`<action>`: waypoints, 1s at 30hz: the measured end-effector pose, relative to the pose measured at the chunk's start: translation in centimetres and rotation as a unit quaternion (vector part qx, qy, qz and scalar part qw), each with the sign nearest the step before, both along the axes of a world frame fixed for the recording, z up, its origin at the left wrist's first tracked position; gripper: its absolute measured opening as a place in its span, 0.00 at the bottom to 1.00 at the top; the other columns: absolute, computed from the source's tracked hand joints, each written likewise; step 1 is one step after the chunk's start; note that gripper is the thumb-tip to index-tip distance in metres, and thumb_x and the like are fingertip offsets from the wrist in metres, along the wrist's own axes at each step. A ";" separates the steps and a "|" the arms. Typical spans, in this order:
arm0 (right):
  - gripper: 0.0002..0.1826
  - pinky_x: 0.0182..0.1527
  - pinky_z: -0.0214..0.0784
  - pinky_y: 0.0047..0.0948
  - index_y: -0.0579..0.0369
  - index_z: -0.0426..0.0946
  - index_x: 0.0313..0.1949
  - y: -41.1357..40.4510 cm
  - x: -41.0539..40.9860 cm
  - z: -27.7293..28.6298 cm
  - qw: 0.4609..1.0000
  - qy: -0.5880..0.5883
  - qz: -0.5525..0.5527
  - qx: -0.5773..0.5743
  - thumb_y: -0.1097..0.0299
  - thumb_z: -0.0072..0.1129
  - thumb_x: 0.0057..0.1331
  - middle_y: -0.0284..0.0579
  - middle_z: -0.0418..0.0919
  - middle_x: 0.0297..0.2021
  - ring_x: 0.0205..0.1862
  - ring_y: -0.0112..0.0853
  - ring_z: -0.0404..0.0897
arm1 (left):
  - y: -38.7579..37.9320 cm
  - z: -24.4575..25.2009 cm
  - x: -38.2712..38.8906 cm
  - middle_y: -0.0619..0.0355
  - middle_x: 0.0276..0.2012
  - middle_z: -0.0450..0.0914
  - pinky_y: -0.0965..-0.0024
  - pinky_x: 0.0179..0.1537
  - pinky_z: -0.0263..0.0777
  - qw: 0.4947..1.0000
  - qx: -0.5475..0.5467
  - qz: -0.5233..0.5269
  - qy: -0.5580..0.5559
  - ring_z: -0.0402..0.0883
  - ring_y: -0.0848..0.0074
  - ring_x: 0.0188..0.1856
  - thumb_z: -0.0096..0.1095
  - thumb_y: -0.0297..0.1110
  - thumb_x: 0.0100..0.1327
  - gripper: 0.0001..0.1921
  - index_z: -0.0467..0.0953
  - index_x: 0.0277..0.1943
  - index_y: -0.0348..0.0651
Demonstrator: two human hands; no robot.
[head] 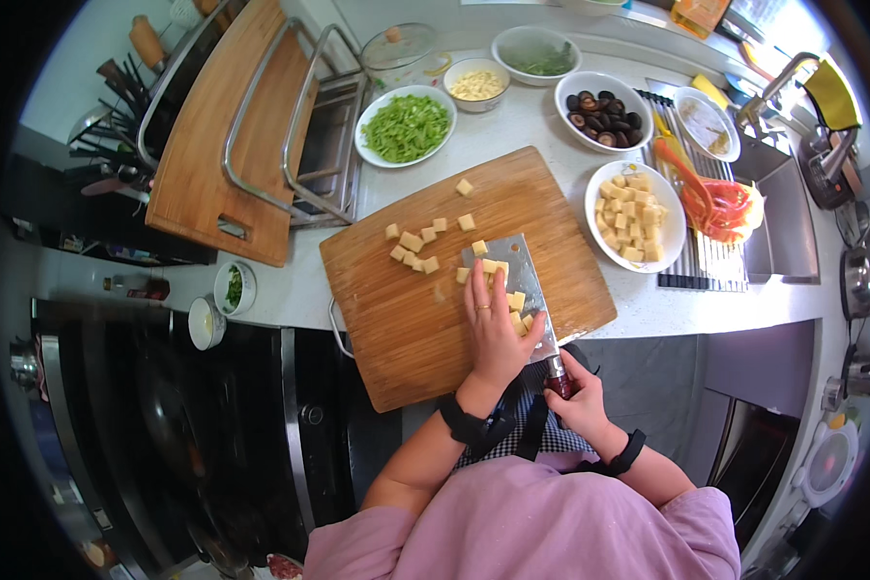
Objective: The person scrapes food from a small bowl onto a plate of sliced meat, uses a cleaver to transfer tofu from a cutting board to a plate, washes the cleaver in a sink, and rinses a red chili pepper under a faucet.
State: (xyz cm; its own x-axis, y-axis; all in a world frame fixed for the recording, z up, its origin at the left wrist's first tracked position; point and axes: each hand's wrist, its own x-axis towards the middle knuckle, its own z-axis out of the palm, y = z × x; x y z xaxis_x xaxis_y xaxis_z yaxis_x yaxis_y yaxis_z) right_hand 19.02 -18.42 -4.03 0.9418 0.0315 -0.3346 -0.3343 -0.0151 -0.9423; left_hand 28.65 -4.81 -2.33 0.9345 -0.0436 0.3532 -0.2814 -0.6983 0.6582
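My right hand [581, 395] grips the dark red handle of a cleaver [529, 272], whose broad steel blade lies flat over the wooden cutting board [420, 341]. My left hand [498, 330], thumb apart from the fingers, rests over several pale yellow food cubes [516, 300] on the blade; the palm hides some of them. Farther left on the board lie loose cubes [410, 241] of the same kind, with a single one near the far edge. A white bowl [596, 254] heaped with similar cubes stands to the right of the board.
Behind the board stand a plate of chopped greens [408, 129], a bowl of minced pale food [477, 85] and a bowl of dark mushrooms [604, 120]. A metal rack [326, 123] holds another board at left. The sink [776, 210] is at right, the black stove [188, 406] at lower left.
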 end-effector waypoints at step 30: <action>0.29 0.25 0.63 0.20 0.62 0.68 0.49 -18.0 3.1 10.7 0.916 -0.076 -0.174 -0.354 0.77 0.53 0.42 0.41 0.67 0.16 0.18 0.20 0.65 | -18.8 -0.4 11.2 0.49 0.59 0.54 0.51 0.58 0.44 0.996 0.052 -0.061 -0.041 0.51 0.58 0.61 0.61 0.36 0.48 0.24 0.65 0.50 0.41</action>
